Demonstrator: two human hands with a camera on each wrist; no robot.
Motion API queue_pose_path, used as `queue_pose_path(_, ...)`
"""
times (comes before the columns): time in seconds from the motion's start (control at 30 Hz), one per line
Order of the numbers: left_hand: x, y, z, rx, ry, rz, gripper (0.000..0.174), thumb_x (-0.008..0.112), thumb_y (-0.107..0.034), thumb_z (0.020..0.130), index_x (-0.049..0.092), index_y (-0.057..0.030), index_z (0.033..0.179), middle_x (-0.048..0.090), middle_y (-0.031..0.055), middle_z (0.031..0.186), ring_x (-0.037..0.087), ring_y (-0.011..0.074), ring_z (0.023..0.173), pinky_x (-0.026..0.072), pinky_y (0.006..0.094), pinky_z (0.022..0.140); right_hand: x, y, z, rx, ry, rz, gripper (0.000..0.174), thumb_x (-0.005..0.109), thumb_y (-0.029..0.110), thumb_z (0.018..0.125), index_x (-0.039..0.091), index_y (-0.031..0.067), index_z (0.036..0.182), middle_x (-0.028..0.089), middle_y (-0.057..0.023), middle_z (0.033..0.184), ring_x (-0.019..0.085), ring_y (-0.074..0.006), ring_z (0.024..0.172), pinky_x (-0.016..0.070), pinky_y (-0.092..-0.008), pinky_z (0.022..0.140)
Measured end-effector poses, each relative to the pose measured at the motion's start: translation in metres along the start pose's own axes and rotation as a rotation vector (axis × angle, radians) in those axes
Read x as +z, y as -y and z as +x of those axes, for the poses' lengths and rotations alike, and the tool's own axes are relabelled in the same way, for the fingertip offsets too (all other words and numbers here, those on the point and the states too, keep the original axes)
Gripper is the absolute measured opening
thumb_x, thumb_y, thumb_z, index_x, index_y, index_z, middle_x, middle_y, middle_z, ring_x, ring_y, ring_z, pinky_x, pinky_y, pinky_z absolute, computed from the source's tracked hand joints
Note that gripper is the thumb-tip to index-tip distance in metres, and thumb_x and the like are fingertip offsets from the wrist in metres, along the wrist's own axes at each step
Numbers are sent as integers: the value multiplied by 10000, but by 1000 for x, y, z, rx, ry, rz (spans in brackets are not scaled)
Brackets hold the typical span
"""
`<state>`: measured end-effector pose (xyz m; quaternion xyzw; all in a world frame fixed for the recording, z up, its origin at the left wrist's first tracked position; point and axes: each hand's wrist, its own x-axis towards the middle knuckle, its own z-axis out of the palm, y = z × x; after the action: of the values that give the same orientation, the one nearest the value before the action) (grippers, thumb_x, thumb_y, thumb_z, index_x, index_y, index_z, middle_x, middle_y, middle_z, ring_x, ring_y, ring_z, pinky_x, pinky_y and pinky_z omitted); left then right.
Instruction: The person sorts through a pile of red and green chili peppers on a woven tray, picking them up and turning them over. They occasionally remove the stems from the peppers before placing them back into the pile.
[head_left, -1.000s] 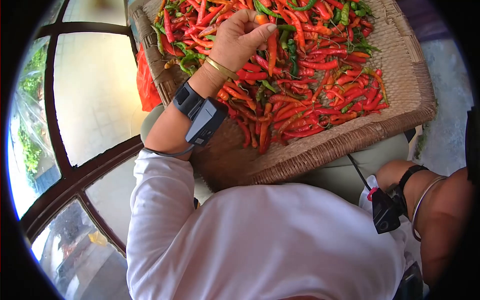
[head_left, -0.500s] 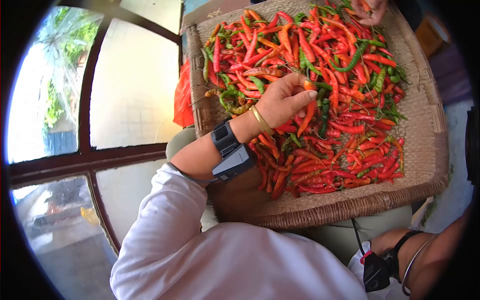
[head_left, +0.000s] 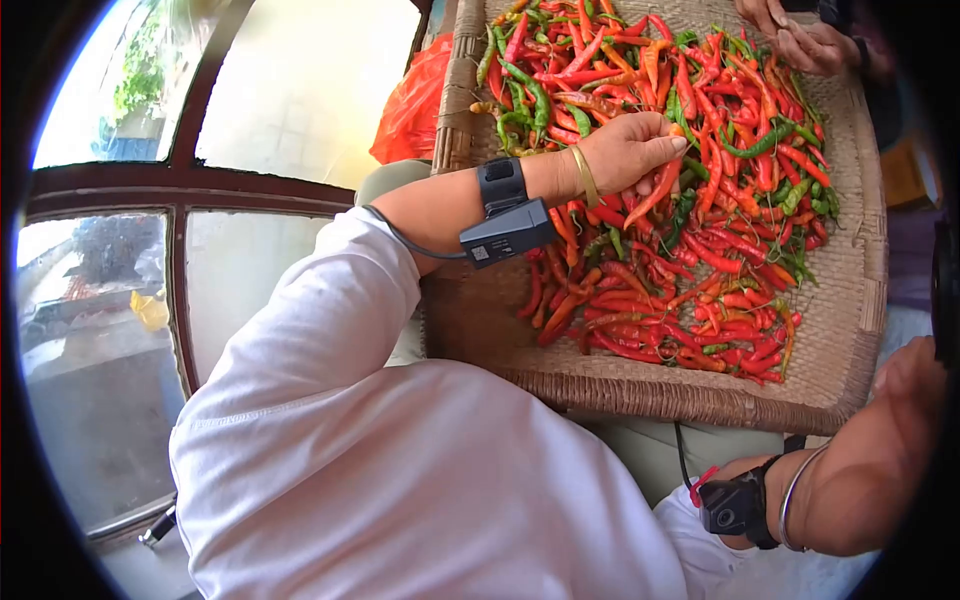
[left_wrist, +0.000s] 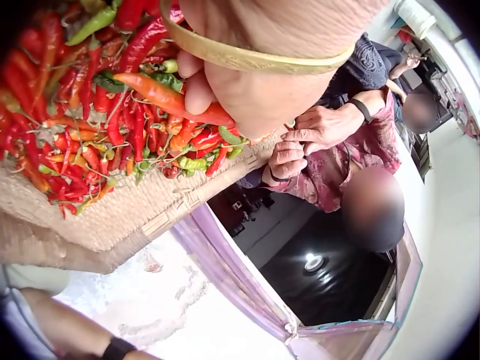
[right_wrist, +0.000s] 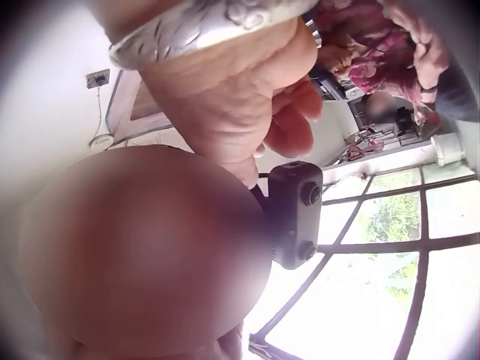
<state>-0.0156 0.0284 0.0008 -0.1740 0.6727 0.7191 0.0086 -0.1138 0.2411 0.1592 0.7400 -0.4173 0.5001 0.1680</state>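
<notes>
My left hand (head_left: 625,155) pinches a chili pepper (head_left: 655,195) between thumb and fingers, over the heap of chilies in the woven tray. In the left wrist view the held chili (left_wrist: 154,91) is orange turning red and sticks out past the fingers. Around it lie many red, orange and green chili peppers (head_left: 720,250). My right hand (right_wrist: 240,101) is raised away from the tray, beside my head and the small dark head camera (right_wrist: 296,214). Its fingers are bent; the fingertips are partly hidden, so I cannot tell if they hold anything.
The woven tray (head_left: 640,395) rests on my lap. Across it, another person's hands (head_left: 805,42) hover at the far right corner. An orange-red plastic bag (head_left: 415,100) hangs at the tray's left, beside a framed window (head_left: 290,90).
The head view has swung round. My left hand keeps its pinch on the chili. My right forearm has lifted and bent toward my head. The other person's hands have come into view.
</notes>
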Motion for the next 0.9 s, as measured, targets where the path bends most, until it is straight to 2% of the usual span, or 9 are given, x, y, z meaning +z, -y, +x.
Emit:
queue_pose_path(0.03,-2,0,2,9,-11,-30,255,458,-315,875,477,-72,801,529,-12,601,393,25,435,338,171,387,5,17,-5,255,-153,-145,629,293,425,894,304,-116,1213,568,-138,691,462,-112,457,364,-142,408)
queue_pose_path(0.07,-7,3,5,26,-25,-34,255,458,-315,875,477,-72,801,529,-12,601,393,25,435,338,171,387,-1,34,-15,235,-144,-139,629,293,425,894,304,-116,1213,568,-138,691,462,-112,457,364,-142,408)
queue_pose_path(0.13,-12,10,14,72,13,-167,248,484,-290,866,494,-65,764,514,-15,580,385,27,436,317,165,397,-21,60,-43,743,-392,-63,392,376,220,878,471,-118,1054,548,-192,917,507,-231,808,410,-292,691)
queue_pose_path(0.33,-19,-24,-10,220,216,-553,273,506,-248,847,511,-62,1046,503,15,731,458,78,607,393,192,554,-35,133,-143,1293,-833,-726,266,435,123,867,497,-72,1039,556,-109,816,499,-147,674,410,-236,596)
queue_pose_path(0.43,-23,-25,-22,200,304,-518,238,421,-236,893,514,-37,986,577,50,798,559,82,708,467,195,663,-62,192,-236,1504,-1053,-920,229,480,138,852,537,-21,1006,572,-66,763,505,-103,605,398,-209,525)
queue_pose_path(0.6,-2,-8,-26,26,148,-115,363,338,-399,901,492,-75,843,470,3,572,400,65,457,321,180,412,-79,265,-359,1895,-1424,-1042,206,506,208,832,575,55,951,561,-35,728,503,-98,588,373,-210,463)
queue_pose_path(0.73,6,-4,-22,22,159,-177,397,322,-432,896,484,-79,815,425,-8,501,349,60,400,293,182,382,-104,284,-436,2127,-1216,-955,232,522,242,795,577,44,902,561,-27,729,516,-115,609,372,-228,459)
queue_pose_path(0.87,6,13,-4,19,24,-9,324,349,-335,913,509,-53,911,467,-12,584,373,48,453,318,168,424,-124,265,-475,2110,-234,-1176,342,567,270,760,582,-19,942,611,-145,869,584,-232,735,447,-315,631)
queue_pose_path(0.9,0,19,2,-16,47,20,273,386,-281,907,523,-51,958,505,-16,661,425,44,518,350,163,465,-128,259,-484,2114,-235,-1167,342,567,270,760,582,-19,942,611,-145,869,584,-232,735,447,-315,631)
